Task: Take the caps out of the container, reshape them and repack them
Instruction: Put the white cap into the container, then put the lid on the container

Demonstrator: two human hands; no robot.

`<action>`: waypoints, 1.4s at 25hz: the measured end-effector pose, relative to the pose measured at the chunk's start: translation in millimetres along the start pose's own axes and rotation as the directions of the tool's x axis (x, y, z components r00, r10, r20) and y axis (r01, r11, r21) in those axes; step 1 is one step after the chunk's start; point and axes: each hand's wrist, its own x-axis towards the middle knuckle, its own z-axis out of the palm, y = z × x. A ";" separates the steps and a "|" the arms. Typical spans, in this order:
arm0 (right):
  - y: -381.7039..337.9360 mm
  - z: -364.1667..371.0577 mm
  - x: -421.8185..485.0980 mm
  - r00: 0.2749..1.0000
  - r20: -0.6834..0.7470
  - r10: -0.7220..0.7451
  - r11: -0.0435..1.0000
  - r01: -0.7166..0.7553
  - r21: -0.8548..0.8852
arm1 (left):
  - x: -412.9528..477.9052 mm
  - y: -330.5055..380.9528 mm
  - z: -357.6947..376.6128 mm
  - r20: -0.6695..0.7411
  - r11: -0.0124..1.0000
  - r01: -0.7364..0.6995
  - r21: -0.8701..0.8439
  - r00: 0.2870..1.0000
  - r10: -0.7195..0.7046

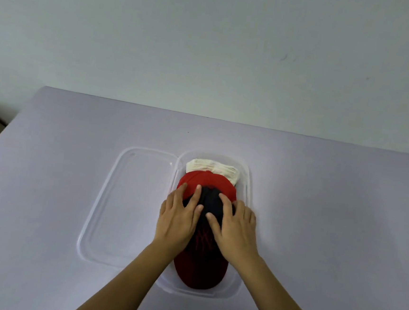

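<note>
- A clear plastic container sits on a pale grey table, its long side running away from the person.
- Three caps lie nested one behind another inside the container.
- The black cap is nearest the person; its dark red brim points toward the near end of the container, and a red emblem shows on its front.
- The red cap lies just beyond the black cap, partly tucked under it.
- The cream cap sits at the far end of the container, partly covered by the red cap.
- The clear lid lies flat on the table, touching the container's left side and seemingly joined to it along that edge.
- The left hand lies palm down on the left side of the black cap's crown, fingers spread, with its fingertips reaching onto the red cap.
- The right hand lies palm down on the right side of the same crown, fingers spread and slightly bent.
- Neither hand grips anything; both lie flat on the fabric, thumbs close together over the middle of the crown.
- Both forearms reach in from the near edge of the table toward the container.
- A plain pale wall rises beyond the far edge of the table.
</note>
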 end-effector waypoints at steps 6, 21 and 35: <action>1.9 17.4 -22.6 0.997 0.060 -0.058 0.998 0.057 0.019 | -5.3 0.7 3.8 0.156 0.994 -0.049 -0.094 0.986 0.063; -11.2 4.0 -81.6 0.835 0.160 0.527 0.679 -0.527 0.512 | -30.9 -153.1 -41.9 0.096 0.564 0.793 -0.231 0.595 -0.798; -28.7 -50.4 -70.2 0.899 -0.043 0.437 0.586 -0.248 0.771 | -55.7 -70.2 -190.0 -0.220 0.563 0.081 -0.823 0.867 -0.447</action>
